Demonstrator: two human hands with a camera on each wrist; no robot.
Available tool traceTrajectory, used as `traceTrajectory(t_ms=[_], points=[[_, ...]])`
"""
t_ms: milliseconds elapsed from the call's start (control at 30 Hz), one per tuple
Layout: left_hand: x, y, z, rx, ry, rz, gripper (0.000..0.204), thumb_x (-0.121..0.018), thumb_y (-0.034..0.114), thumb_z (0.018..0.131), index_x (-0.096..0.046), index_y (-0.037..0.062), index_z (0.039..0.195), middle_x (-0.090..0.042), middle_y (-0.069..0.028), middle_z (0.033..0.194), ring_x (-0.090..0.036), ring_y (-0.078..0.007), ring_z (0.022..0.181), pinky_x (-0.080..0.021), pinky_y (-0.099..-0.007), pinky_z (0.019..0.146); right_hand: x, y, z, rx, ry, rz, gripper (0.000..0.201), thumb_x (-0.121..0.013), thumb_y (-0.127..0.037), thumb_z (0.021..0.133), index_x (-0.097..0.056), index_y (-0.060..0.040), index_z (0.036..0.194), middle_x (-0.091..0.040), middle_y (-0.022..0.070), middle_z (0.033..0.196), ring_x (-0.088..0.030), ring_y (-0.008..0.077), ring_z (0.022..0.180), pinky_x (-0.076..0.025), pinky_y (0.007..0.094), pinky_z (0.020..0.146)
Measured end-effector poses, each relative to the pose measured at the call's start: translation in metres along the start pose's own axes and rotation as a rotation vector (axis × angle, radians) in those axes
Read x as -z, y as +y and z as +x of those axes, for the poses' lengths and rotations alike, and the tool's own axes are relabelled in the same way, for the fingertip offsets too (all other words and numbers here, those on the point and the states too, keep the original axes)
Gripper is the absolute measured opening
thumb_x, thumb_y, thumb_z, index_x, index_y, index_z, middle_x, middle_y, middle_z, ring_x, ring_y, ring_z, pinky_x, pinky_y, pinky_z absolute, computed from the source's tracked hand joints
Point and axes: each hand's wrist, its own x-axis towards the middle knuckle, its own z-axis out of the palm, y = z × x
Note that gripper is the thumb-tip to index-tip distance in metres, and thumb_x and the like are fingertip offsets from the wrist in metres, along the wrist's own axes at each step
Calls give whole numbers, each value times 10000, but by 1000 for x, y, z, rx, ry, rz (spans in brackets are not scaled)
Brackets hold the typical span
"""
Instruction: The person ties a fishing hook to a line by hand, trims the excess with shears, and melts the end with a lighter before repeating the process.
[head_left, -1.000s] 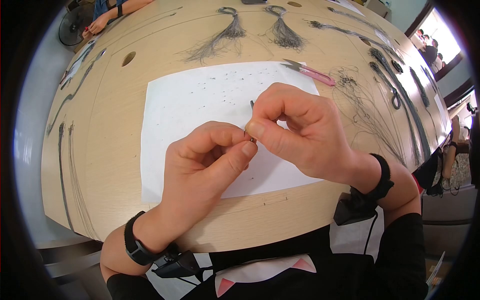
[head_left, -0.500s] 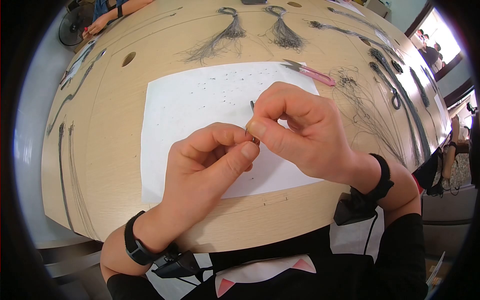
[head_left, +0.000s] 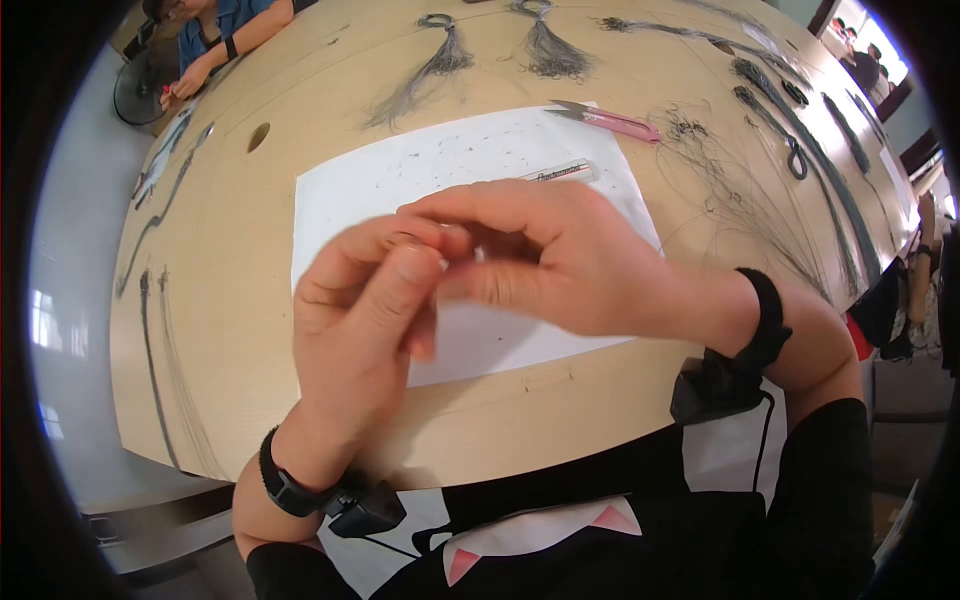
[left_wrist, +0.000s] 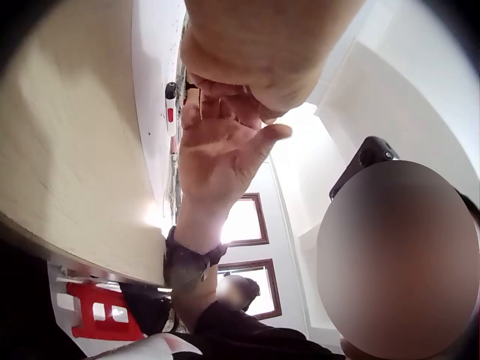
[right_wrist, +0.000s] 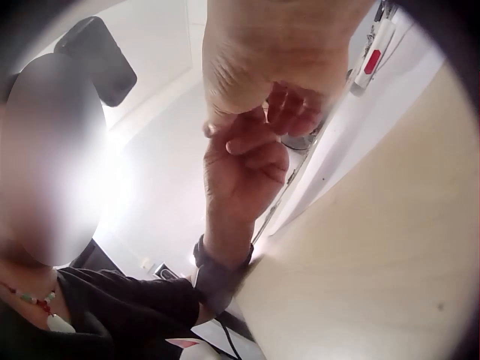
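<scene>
In the head view, the left hand (head_left: 360,300) is raised over the white paper (head_left: 335,215), its thumb and index finger drawn together on what looks like a thin dark piece (head_left: 408,236). Only a short line of the piece shows, at the fingertips and above the paper; its full shape is too small to tell. The right hand (head_left: 590,255) reaches across from the other side, its fingers loosely bent, with a gap between thumb and index finger. Its fingertips are beside those of the left hand; blur hides whether they touch the piece. Just beyond the right hand, a pale narrow marker (head_left: 575,172) with dark lettering lies on the paper. Pink snips (head_left: 620,124) lie across the paper's far edge, blades on the paper and handle over the desk (head_left: 480,430). A loose tangle of thin strands (head_left: 690,130) lies beside the handle, and two tied bundles (head_left: 440,65) (head_left: 552,50) rest farther back.

In the left wrist view, the left hand fills the top, its fingers curled. The right hand is behind it, palm showing, thumb apart from the fingers. A fine line shows near the fingertips.

In the right wrist view, the fingers of both hands overlap closely, the right hand's bent downward. The piece cannot be made out there.
</scene>
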Motion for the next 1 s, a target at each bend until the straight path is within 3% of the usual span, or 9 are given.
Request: traceTrajectory(t_ms=[100,200,300,433,567,733,833,900,1000], points=[[9,0,10,-213,-4,-107,132,-427,172,880,-501,91,954,-533,-3,931,-348,-53,538,-297,-175,495,5,-3,1,-9,133,9,223,-582,-165,782,-568,-18,948,-596,83,751,-549,143,650,-438,244,591],[14,15,19,-308,-50,-166,144,-439,198,877,-517,97,944,-538,8,929,-401,-55,613,-307,-176,521,9,-7,3,-31,153,12,188,-555,-186,796,-611,-17,855,-600,94,676,-546,155,580,-432,253,548],[9,19,24,-298,176,-245,136,-468,180,866,-531,91,947,-550,-32,927,-467,-76,653,-349,-187,531,14,-8,4,-9,50,-4,221,-541,-225,805,-618,-23,847,-593,98,650,-544,148,560,-427,253,526],[31,40,29,-331,245,-382,141,-516,167,839,-541,78,945,-578,-8,892,-495,-85,716,-357,-187,530,25,-15,7,-98,-3,-132,253,-510,-239,811,-619,-11,839,-583,105,624,-551,154,540,-415,253,492],[39,39,25,-385,475,-96,138,-521,151,837,-556,64,938,-584,-26,897,-501,-70,680,-358,-183,511,30,-16,7,-187,-36,-217,259,-507,-225,807,-608,12,794,-569,90,592,-499,145,491,-391,257,465],[35,35,15,-377,451,-40,113,-545,139,821,-574,74,910,-593,-13,849,-500,-63,664,-365,-186,521,27,-15,-5,-253,-154,-231,194,-531,-168,816,-609,7,846,-535,39,590,-480,78,526,-364,214,461],[35,34,10,-362,408,-36,105,-545,137,821,-574,73,900,-590,-10,844,-507,-66,682,-369,-187,525,23,-22,-13,-118,-208,-263,174,-532,-140,813,-604,15,845,-565,62,631,-514,95,541,-392,220,480],[36,38,7,-355,383,-50,104,-544,136,821,-571,71,898,-587,-11,844,-512,-70,698,-371,-187,526,18,-26,-17,-101,-207,-208,161,-528,-139,802,-592,9,802,-573,116,645,-526,201,554,-405,267,516],[43,53,2,-350,443,-148,155,-566,150,805,-563,30,904,-579,-43,844,-521,-109,724,-377,-177,544,14,-39,-19,-156,-244,-230,163,-533,-141,799,-592,11,805,-581,119,662,-539,226,575,-415,278,533]])
